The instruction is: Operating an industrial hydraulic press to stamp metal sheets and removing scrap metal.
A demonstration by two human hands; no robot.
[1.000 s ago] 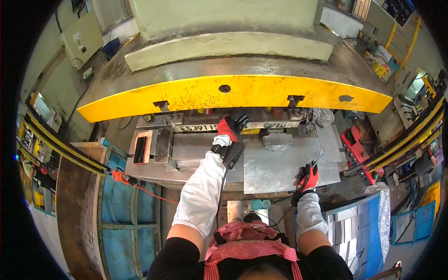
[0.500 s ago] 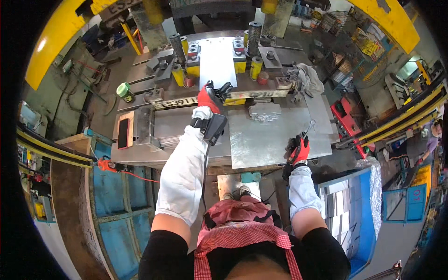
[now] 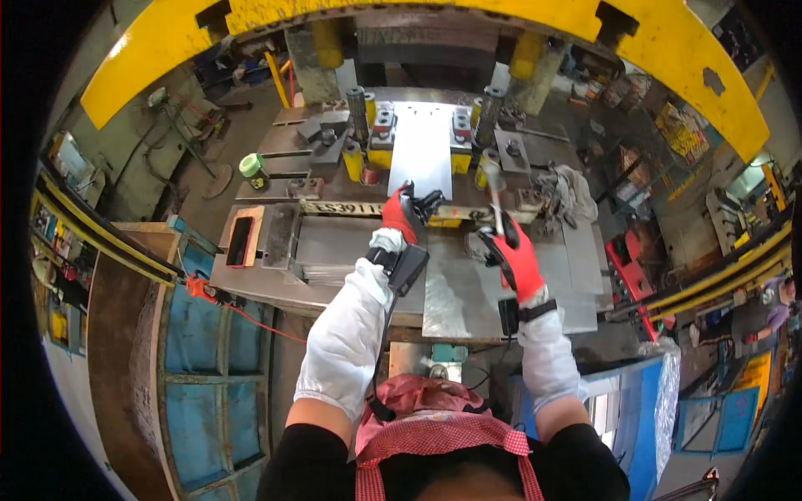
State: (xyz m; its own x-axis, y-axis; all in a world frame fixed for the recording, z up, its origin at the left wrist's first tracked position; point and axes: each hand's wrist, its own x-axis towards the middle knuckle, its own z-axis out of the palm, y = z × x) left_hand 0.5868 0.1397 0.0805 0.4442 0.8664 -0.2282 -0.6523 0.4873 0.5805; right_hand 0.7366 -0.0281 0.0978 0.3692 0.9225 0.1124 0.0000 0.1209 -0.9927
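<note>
Metal blank (image 3: 422, 154): lay flat, low in the press (image 3: 284, 15), beyond the near surface (image 3: 238, 277). Nearest on that surface: a wide metal plate (image 3: 455, 301), flat and dull. Over its far part: right hand (image 3: 512, 250), gloved in red and black, closed around a slender tool (image 3: 498, 209) with a pale, blurred end, apart from the blank. Off to the left: a stack of thin sheets (image 3: 338, 240), layered edges facing the near side.

Farther in: left hand (image 3: 407, 215), gloved likewise, at the near end of the blank, fingers bent by the front left corner. Could not tell from this angle whether clamped on the metal or merely resting against it.

Looked smooth, bright and thin for its length. Probably weighed little and held its shape, yet might have flexed a bit if lifted by one corner. Likely slid readily on bare metal; hardly fragile, though perhaps prone to scratches and sharp along the cut edges. Seemed best taken by the near end, thumb above and fingers beneath, or by both near corners to stay level. Offered less room along the sides, with guide blocks (image 3: 383, 125) flanking left and right and, farthest back, dark coil springs (image 3: 357, 113) standing just outside them.
</note>
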